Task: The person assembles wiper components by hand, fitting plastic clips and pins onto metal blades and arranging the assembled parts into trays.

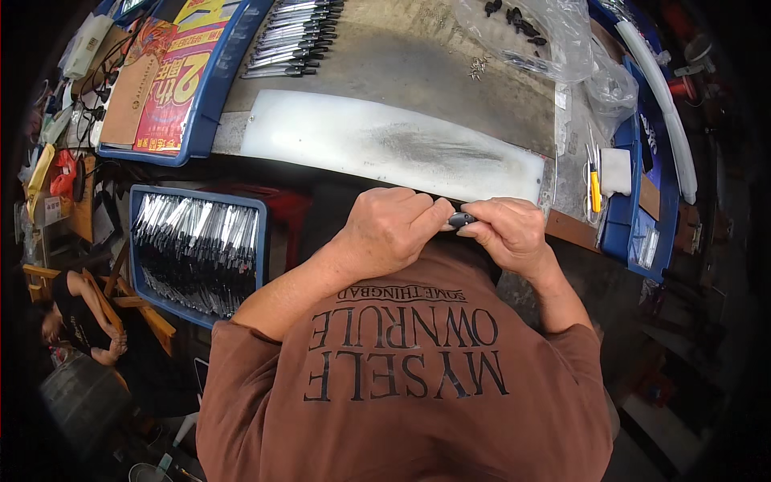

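Both hands meet in front of my chest, just off the near edge of the bench. Between the fingertips is a small, shiny black piece (461,219) with a rounded shape; fingers hide much of it, so its kind is unclear. My left hand (389,229) is closed, pinching its left end. My right hand (512,233) closes on the other end with thumb and forefinger. Right beyond the hands lies a long white pad (321,132), smudged dark toward its right half. Farther back, several slim silver-and-black pen-like things (293,40) lie in a row.
A blue bin (261,233) at left holds many slim silver-and-black pieces. Clear plastic bags (574,48) lie back right beside black bits (518,20) and tiny metal parts (477,68). A yellow-handled tool (595,189) rests near a blue tray (617,233). Another person (88,317) sits lower left.
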Demonstrator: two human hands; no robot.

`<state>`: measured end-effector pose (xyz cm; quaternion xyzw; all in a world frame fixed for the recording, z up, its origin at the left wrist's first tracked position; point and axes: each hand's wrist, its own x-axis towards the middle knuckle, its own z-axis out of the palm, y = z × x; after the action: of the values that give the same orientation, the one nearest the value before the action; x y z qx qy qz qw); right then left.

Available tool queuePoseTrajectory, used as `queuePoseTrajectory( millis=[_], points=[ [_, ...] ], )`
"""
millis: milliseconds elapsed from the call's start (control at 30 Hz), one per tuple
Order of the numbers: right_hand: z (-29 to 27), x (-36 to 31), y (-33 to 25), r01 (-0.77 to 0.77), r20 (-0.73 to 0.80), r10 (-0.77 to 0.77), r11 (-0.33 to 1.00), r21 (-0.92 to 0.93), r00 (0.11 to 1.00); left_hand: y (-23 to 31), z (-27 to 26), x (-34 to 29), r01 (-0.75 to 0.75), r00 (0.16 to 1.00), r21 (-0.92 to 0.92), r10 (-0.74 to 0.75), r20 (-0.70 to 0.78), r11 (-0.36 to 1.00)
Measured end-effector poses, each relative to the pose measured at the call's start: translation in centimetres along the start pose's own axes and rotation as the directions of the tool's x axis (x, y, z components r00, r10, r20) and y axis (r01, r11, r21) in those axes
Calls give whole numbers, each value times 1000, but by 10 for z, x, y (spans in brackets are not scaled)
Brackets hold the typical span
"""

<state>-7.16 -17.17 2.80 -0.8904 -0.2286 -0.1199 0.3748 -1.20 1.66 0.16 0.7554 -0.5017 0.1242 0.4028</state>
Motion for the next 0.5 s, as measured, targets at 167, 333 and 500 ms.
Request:
queuePoseTrajectory(
  millis=[167,333,500],
  points=[
    [7,-6,0,-21,-69,17,998,-52,997,1,2,0,-5,1000,6,5,-2,1000],
    [8,-8,-1,-49,-77,44,997,-68,996,3,1,1,-26,998,110,19,61,994],
    [4,-6,4,-12,-48,11,1000,-7,999,1,0,3,-47,997,99,41,63,994]
  ],
)
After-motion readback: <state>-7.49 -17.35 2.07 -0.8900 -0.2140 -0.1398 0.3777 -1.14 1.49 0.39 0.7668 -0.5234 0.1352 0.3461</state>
